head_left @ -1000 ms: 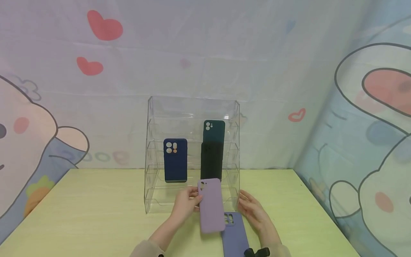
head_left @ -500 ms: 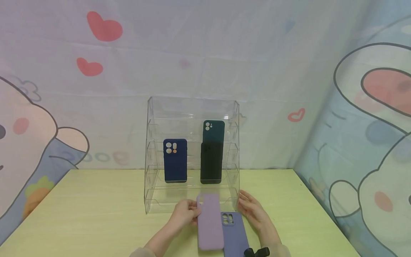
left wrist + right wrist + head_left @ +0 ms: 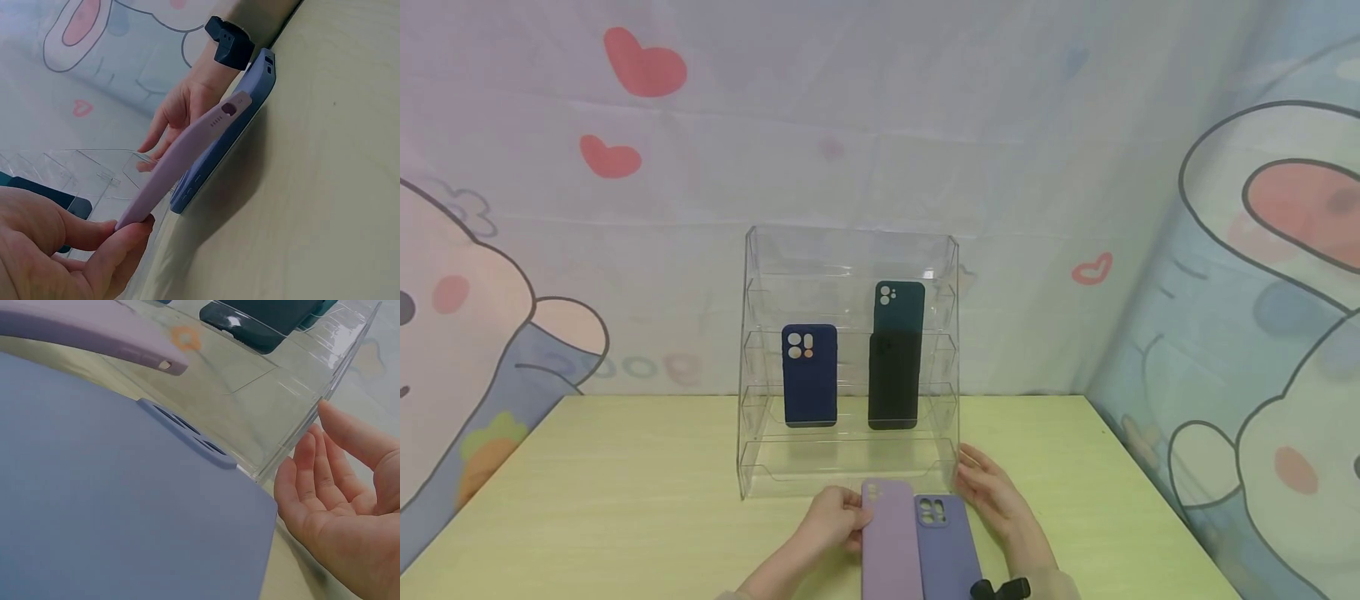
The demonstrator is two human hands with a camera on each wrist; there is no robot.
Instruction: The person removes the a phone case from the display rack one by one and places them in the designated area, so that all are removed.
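Lilac, the phone case (image 3: 891, 542) in the left grip (image 3: 835, 521), pinched at its top edge, has come down from the clear rack (image 3: 850, 358) beside the blue case (image 3: 947, 550) on the counter (image 3: 625, 500), right grip (image 3: 996, 492) open at 3 o'clock.

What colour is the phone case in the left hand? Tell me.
Pale lilac: the phone case pinched by the left hand shows best in the head view.

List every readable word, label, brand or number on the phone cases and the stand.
None: no lettering shows on the lilac case, the blue-violet case, the navy case, the two dark cases or the clear acrylic stand.
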